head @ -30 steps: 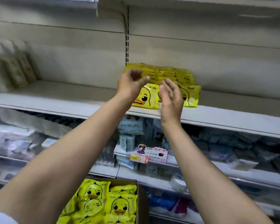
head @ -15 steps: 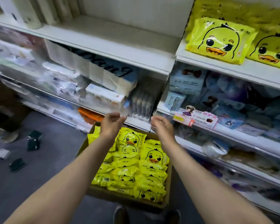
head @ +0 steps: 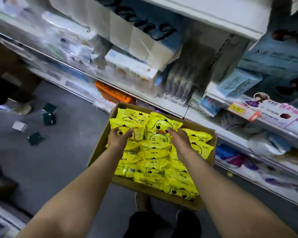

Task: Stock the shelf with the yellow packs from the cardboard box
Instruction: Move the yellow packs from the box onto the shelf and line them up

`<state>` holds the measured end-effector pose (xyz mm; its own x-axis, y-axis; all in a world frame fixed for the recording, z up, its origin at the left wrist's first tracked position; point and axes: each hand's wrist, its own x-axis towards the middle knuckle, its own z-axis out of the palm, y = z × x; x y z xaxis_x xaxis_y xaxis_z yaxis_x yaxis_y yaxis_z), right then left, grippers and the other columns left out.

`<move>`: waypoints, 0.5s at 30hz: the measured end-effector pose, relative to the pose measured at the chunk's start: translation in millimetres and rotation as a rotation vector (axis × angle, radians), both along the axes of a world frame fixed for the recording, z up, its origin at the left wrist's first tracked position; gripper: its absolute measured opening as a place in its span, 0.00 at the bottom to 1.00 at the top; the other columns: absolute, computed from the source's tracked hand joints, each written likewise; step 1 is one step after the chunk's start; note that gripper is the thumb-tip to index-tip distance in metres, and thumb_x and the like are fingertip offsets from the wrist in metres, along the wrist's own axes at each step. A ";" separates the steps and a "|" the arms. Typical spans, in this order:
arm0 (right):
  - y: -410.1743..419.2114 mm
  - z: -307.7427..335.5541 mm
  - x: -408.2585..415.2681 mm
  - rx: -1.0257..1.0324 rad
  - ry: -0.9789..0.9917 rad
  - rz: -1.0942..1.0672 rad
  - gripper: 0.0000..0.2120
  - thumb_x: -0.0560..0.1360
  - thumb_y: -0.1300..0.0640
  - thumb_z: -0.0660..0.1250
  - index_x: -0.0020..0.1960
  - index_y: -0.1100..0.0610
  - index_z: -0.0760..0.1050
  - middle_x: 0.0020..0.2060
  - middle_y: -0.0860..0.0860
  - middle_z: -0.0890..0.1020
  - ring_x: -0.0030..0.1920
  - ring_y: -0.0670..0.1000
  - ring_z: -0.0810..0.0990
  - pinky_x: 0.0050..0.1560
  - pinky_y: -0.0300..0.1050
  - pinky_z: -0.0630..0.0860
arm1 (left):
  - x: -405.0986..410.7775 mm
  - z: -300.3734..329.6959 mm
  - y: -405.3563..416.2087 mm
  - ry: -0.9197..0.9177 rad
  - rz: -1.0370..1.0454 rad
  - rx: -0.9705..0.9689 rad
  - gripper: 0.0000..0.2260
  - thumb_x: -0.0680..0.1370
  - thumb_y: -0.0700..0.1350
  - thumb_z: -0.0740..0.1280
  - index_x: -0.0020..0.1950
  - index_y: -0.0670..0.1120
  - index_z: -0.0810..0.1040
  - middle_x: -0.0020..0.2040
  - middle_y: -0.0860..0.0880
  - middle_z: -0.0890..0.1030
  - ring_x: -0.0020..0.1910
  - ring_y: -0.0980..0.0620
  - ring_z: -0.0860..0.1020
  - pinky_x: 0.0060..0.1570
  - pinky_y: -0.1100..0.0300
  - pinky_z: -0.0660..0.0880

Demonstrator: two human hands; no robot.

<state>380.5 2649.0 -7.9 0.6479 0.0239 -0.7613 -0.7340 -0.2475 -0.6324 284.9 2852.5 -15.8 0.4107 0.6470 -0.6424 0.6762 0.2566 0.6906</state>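
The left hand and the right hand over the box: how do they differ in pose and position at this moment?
The left hand lies on a duck-face pack at the far left of the cardboard box, its back facing up; the right hand is turned more on edge, near the middle pack. The left hand's fingers bend over the pack; the right hand's fingers look straighter. Neither hand has lifted a pack yet, and both reach toward the far end of the box.

Yellow duck-print packs (head: 155, 157) heaped in open cardboard box (head: 162, 191).
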 end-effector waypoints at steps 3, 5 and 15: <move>8.8 -16.3 11.9 -0.091 -0.024 0.002 0.42 0.74 0.42 0.72 0.79 0.53 0.55 0.77 0.51 0.63 0.75 0.57 0.65 0.67 0.52 0.64 | 3.9 -21.7 16.6 0.046 0.025 0.004 0.47 0.60 0.62 0.80 0.72 0.46 0.68 0.66 0.45 0.77 0.63 0.43 0.76 0.63 0.43 0.73; 13.4 -29.3 19.1 -0.131 -0.017 -0.025 0.45 0.73 0.42 0.73 0.80 0.53 0.52 0.78 0.52 0.60 0.76 0.56 0.62 0.69 0.54 0.64 | 7.1 -23.0 21.2 0.044 0.015 -0.005 0.39 0.64 0.57 0.81 0.69 0.45 0.70 0.60 0.49 0.79 0.58 0.47 0.77 0.60 0.50 0.73; 35.3 -62.7 37.8 -0.238 -0.030 -0.151 0.40 0.67 0.51 0.80 0.73 0.55 0.65 0.69 0.52 0.74 0.66 0.56 0.75 0.60 0.52 0.74 | 11.0 -68.6 38.6 0.168 -0.070 0.149 0.39 0.59 0.55 0.82 0.66 0.45 0.72 0.60 0.45 0.78 0.60 0.43 0.77 0.61 0.43 0.75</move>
<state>418.3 2684.3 -70.6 0.6524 -0.2520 -0.7147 -0.7561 -0.2804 -0.5913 295.9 2891.1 -84.3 0.3533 0.7137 -0.6049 0.7971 0.1088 0.5940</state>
